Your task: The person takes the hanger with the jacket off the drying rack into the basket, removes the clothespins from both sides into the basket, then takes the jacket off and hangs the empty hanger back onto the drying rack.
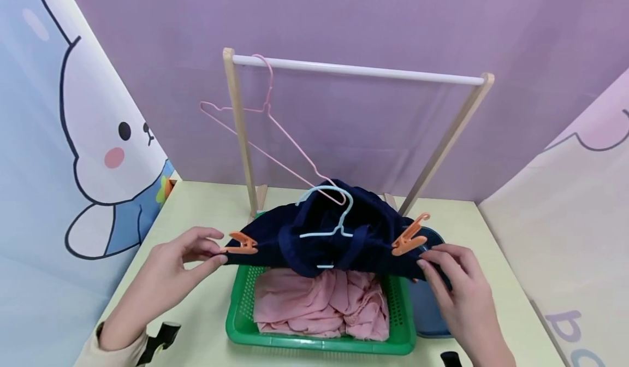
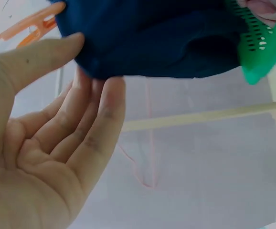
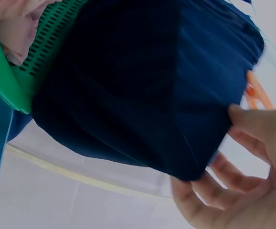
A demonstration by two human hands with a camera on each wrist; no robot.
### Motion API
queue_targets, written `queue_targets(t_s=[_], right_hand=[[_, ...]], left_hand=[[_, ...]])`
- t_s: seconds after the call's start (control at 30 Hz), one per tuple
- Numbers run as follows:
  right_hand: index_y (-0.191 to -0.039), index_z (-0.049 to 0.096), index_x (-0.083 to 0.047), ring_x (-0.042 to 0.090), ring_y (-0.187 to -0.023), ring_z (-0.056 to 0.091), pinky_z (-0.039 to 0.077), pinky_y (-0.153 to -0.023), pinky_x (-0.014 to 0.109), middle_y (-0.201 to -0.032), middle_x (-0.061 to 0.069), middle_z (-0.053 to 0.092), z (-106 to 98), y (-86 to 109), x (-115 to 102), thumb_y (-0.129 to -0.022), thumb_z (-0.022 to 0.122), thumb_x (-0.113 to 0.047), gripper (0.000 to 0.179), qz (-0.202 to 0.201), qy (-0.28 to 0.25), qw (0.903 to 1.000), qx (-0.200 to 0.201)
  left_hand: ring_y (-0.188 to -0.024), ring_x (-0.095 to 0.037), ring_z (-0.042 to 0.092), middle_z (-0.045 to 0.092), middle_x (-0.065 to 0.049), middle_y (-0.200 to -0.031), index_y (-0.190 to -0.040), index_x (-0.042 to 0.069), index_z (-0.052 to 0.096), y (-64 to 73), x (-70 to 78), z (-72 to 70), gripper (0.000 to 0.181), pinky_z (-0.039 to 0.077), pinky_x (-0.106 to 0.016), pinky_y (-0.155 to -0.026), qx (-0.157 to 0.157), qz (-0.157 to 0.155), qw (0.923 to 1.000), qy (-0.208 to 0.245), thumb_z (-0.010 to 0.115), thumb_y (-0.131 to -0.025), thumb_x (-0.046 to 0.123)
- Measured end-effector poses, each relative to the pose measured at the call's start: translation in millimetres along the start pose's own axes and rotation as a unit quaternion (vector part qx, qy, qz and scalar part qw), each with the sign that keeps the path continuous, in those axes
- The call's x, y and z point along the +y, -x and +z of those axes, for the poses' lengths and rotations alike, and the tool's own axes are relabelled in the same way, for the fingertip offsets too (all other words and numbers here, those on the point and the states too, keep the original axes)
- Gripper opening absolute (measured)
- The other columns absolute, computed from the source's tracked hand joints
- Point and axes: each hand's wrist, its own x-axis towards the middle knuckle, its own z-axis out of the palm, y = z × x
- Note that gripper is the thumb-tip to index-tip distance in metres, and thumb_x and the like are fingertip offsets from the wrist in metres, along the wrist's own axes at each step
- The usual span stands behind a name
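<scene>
A navy blue garment [image 1: 267,235] is stretched sideways above a green basket [image 1: 321,345], a light blue hanger [image 1: 319,235] at its middle. At its left end, my left hand [image 1: 172,266] pinches the cloth corner between thumb and fingers, beside an orange clothespin [image 1: 242,244]. My right hand [image 1: 464,288] pinches the opposite corner, near a second orange clothespin [image 1: 409,240]. The right wrist view shows the navy cloth [image 3: 128,86] hanging in folds from that grip. Much of the hanger is hidden by cloth.
Pink cloth [image 1: 319,307] lies inside the basket. Behind stands a wooden rack with a white rail [image 1: 358,71], from which a pink hanger [image 1: 295,143] hangs at the left. A dark blue flat-looking object [image 1: 432,315] sits right of the basket, partly covered.
</scene>
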Motion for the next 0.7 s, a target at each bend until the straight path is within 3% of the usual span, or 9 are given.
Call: queue_targets(t_s=[0.07, 0.17, 0.23, 0.33, 0.4, 0.63, 0.7], right_hand=[[-0.098, 0.073, -0.011, 0.022, -0.098, 0.055, 0.039, -0.088, 0.008, -0.109, 0.010, 0.059, -0.5, 5.2, -0.2, -0.103, 0.055, -0.040, 0.034, 0.005, 0.000, 0.9994, -0.034], [-0.097, 0.072, -0.015, 0.019, -0.098, 0.054, 0.040, -0.086, 0.010, -0.110, 0.006, 0.058, 2.0, 13.6, 0.6, -0.095, 0.072, -0.017, 0.003, 0.012, 0.007, 0.9978, -0.065], [-0.096, 0.072, -0.017, 0.016, -0.097, 0.053, 0.040, -0.086, 0.009, -0.110, 0.003, 0.057, 5.2, 19.4, 0.9, -0.084, 0.080, -0.002, 0.021, 0.025, 0.015, 0.9962, -0.081], [-0.094, 0.071, -0.020, 0.013, -0.095, 0.053, 0.040, -0.083, 0.009, -0.109, 0.000, 0.056, 10.6, 26.7, 1.2, -0.077, 0.083, 0.003, 0.031, 0.055, 0.027, 0.9929, -0.101], [-0.093, 0.071, -0.021, 0.013, -0.094, 0.054, 0.041, -0.080, 0.010, -0.108, -0.002, 0.055, 13.6, 30.7, 1.3, -0.078, 0.083, 0.001, 0.029, 0.073, 0.034, 0.9902, -0.114], [-0.090, 0.071, -0.022, 0.013, -0.086, 0.056, 0.052, -0.063, 0.031, -0.102, 0.000, 0.054, 21.2, 36.4, 3.1, -0.084, 0.080, -0.004, 0.021, 0.120, 0.045, 0.9778, -0.166], [-0.091, 0.071, -0.023, 0.012, -0.085, 0.056, 0.052, -0.062, 0.030, -0.102, 0.000, 0.054, 22.2, 36.5, 3.8, -0.086, 0.079, -0.005, 0.020, 0.137, 0.044, 0.9725, -0.183]], left_hand=[[-0.086, -0.005, 0.068, 0.070, 0.015, -0.092, -0.120, 0.015, 0.063, 4.5, -5.1, 1.8, 0.035, 0.058, -0.024, -0.077, -0.027, -0.027, 0.9992, 0.014, 0.079, -0.089, 0.016], [-0.085, -0.007, 0.068, 0.070, 0.012, -0.092, -0.122, 0.012, 0.062, 9.8, -14.9, 7.4, 0.035, 0.058, -0.026, -0.075, -0.069, -0.064, 0.9947, 0.041, 0.077, -0.090, 0.014], [-0.084, -0.007, 0.068, 0.070, 0.010, -0.092, -0.123, 0.011, 0.062, 12.7, -21.5, 12.2, 0.036, 0.058, -0.025, -0.074, -0.093, -0.089, 0.9897, 0.062, 0.076, -0.090, 0.011], [-0.082, -0.009, 0.068, 0.070, 0.006, -0.091, -0.123, 0.010, 0.061, 16.2, -30.9, 18.6, 0.037, 0.058, -0.026, -0.071, -0.117, -0.109, 0.9829, 0.091, 0.077, -0.089, 0.010], [-0.080, -0.010, 0.069, 0.071, 0.005, -0.091, -0.124, 0.009, 0.061, 17.4, -37.0, 22.3, 0.038, 0.058, -0.027, -0.069, -0.128, -0.116, 0.9798, 0.101, 0.077, -0.090, 0.013], [-0.078, -0.013, 0.070, 0.072, 0.005, -0.088, -0.125, 0.006, 0.060, 16.8, -52.8, 30.2, 0.043, 0.056, -0.028, -0.068, -0.162, -0.139, 0.9699, 0.117, 0.078, -0.089, 0.020], [-0.079, -0.014, 0.070, 0.073, 0.004, -0.088, -0.125, 0.005, 0.060, 16.0, -56.1, 32.5, 0.043, 0.056, -0.029, -0.067, -0.168, -0.148, 0.9670, 0.122, 0.078, -0.089, 0.021]])
